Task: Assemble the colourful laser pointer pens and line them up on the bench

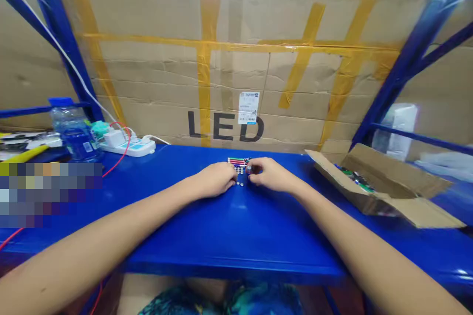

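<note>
Head: "LED" cardboard (251,74) beyond hands (218,178) (272,174)

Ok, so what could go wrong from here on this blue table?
The tiny shiny pieces lie loose between the left hand and right hand, so a nudge could scatter them. The bottle stands close to the power strip; if bumped, it might topple onto it.

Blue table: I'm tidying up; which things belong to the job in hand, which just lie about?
Job: small round silvery pieces between the hands; slim coloured sticks behind; probably the open brown cardboard box.
Lying about, seemingly: blue-capped clear plastic bottle; white oblong power strip.
</note>
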